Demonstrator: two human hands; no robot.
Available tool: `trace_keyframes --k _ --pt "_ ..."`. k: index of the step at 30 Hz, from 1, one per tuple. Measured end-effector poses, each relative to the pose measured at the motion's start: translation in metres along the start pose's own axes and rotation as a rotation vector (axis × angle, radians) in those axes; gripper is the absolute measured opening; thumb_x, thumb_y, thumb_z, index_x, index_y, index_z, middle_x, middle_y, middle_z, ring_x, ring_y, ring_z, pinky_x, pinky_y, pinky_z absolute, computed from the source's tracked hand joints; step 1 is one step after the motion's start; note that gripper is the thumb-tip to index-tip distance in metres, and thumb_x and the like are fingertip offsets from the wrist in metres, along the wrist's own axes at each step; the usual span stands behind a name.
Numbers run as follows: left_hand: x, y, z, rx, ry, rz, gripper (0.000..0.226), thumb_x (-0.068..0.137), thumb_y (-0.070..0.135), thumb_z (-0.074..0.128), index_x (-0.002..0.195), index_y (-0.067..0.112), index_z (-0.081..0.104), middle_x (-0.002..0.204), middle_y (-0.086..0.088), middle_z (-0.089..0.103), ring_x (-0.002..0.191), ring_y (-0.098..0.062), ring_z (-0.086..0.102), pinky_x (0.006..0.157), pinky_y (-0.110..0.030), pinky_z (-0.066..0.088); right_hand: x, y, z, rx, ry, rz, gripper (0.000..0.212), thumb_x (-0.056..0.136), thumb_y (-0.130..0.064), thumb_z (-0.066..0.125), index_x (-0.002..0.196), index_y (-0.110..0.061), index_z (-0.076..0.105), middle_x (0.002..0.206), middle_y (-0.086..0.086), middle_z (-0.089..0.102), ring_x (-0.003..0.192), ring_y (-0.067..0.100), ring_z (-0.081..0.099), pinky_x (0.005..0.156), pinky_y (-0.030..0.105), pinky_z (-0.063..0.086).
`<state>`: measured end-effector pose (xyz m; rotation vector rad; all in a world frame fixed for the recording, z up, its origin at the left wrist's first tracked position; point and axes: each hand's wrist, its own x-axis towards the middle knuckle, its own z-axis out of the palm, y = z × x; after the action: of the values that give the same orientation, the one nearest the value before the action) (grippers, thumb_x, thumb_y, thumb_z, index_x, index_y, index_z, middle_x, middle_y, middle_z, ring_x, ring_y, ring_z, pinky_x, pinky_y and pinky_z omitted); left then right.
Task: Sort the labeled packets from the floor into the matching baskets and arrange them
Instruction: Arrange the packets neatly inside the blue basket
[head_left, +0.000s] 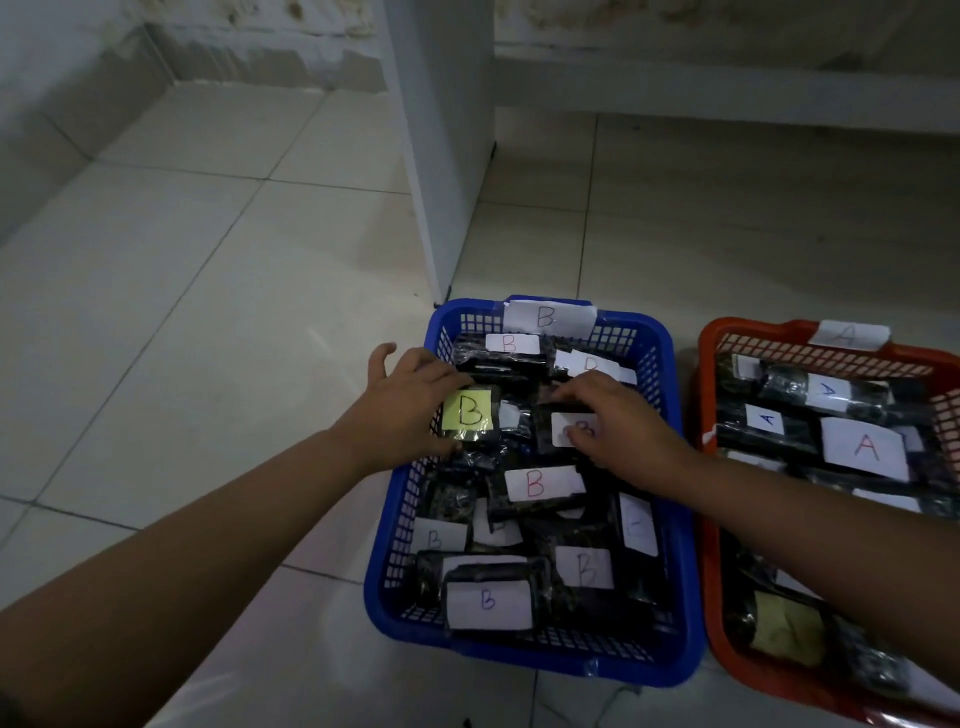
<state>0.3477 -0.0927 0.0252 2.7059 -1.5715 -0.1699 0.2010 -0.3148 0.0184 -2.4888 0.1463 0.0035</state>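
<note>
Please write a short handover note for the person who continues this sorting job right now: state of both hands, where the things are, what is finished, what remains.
Left hand: inside the blue basket, holding the packet with the yellow B label.
Right hand: also in the blue basket, fingers on a packet with a white B label; grip unclear.
Blue basket, tagged B, is full of B packets. Red basket, tagged A, beside it on the right, holds A packets.
Done: no packets visible on the floor.
Left: arrange the B packets neatly; some lie tilted and overlapping.
</note>
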Motion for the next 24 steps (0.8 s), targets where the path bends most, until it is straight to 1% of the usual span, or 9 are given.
trace_keyframes --k 3,6,8,12,16,18,20,22,24 --pt "0.011 0.009 0.001 -0.024 0.043 -0.016 0.074 0.078 0.048 0.065 0.142 0.025 0.036 0.14 0.007 0.042 0.135 -0.015 0.026 0.11 -0.047 0.002 -0.008 0.009 -0.001 -0.147 -0.015 -0.04 0.035 0.079 -0.016 0.069 0.113 -0.013 0.059 0.111 0.002 0.057 0.105 0.017 0.051 0.091 0.026 0.039" --pt "0.019 0.013 0.002 -0.051 0.051 -0.009 0.073 0.077 0.046 0.066 0.14 0.024 0.037 0.139 0.006 0.041 0.134 -0.014 0.028 0.11 -0.046 0.002 -0.015 0.014 -0.006 -0.218 -0.011 -0.051 0.033 0.081 -0.018 0.067 0.113 -0.013 0.06 0.112 0.002 0.059 0.108 0.017 0.051 0.093 0.023 0.035" --pt "0.018 0.007 0.001 -0.086 0.077 -0.009 0.073 0.075 0.044 0.068 0.139 0.025 0.038 0.138 0.006 0.042 0.134 -0.013 0.028 0.11 -0.044 0.002 -0.012 0.011 -0.006 -0.219 -0.006 -0.06 0.032 0.083 -0.021 0.065 0.114 -0.014 0.06 0.113 0.002 0.059 0.109 0.018 0.05 0.093 0.023 0.035" --pt "0.014 -0.007 -0.007 -0.12 0.115 -0.06 0.071 0.075 0.038 0.07 0.138 0.029 0.038 0.138 0.007 0.042 0.133 -0.013 0.028 0.109 -0.043 0.003 0.013 -0.01 0.008 -0.224 -0.069 -0.094 0.042 0.088 -0.033 0.06 0.126 -0.016 0.055 0.122 0.002 0.057 0.116 0.018 0.044 0.097 0.028 0.034" --pt "0.014 -0.008 -0.011 -0.126 0.059 -0.101 0.072 0.076 0.037 0.071 0.139 0.03 0.037 0.14 0.007 0.041 0.135 -0.012 0.026 0.109 -0.041 0.002 0.033 -0.019 0.02 -0.242 -0.079 -0.055 0.047 0.087 -0.037 0.061 0.129 -0.018 0.052 0.125 0.002 0.055 0.117 0.018 0.042 0.097 0.029 0.034" --pt "0.014 -0.006 -0.009 -0.121 0.037 -0.088 0.073 0.078 0.041 0.069 0.141 0.031 0.035 0.142 0.008 0.039 0.136 -0.011 0.024 0.109 -0.041 0.002 0.029 -0.011 0.017 -0.259 -0.052 -0.058 0.05 0.084 -0.042 0.063 0.128 -0.021 0.052 0.125 0.0 0.055 0.116 0.017 0.041 0.095 0.028 0.032" --pt "0.013 -0.006 -0.006 -0.134 0.0 -0.062 0.074 0.078 0.045 0.068 0.142 0.031 0.034 0.143 0.009 0.039 0.137 -0.01 0.022 0.109 -0.041 0.001 0.017 0.002 0.009 -0.309 -0.085 -0.079 0.057 0.081 -0.05 0.063 0.13 -0.024 0.05 0.128 -0.003 0.052 0.116 0.016 0.04 0.095 0.029 0.033" --pt "0.012 -0.004 -0.006 -0.177 -0.087 -0.034 0.074 0.076 0.049 0.068 0.141 0.033 0.036 0.14 0.011 0.041 0.137 -0.01 0.021 0.11 -0.044 -0.002 0.004 0.015 0.002 -0.402 -0.189 -0.107 0.067 0.079 -0.057 0.06 0.136 -0.027 0.043 0.135 -0.006 0.045 0.121 0.015 0.036 0.1 0.032 0.034" --pt "0.01 -0.001 -0.007 -0.204 -0.204 -0.014 0.074 0.074 0.051 0.07 0.139 0.034 0.038 0.136 0.013 0.042 0.136 -0.008 0.018 0.11 -0.044 -0.006 -0.004 0.02 0.002 -0.47 -0.214 -0.124 0.068 0.081 -0.056 0.058 0.139 -0.027 0.039 0.139 -0.006 0.041 0.124 0.016 0.035 0.102 0.034 0.034"
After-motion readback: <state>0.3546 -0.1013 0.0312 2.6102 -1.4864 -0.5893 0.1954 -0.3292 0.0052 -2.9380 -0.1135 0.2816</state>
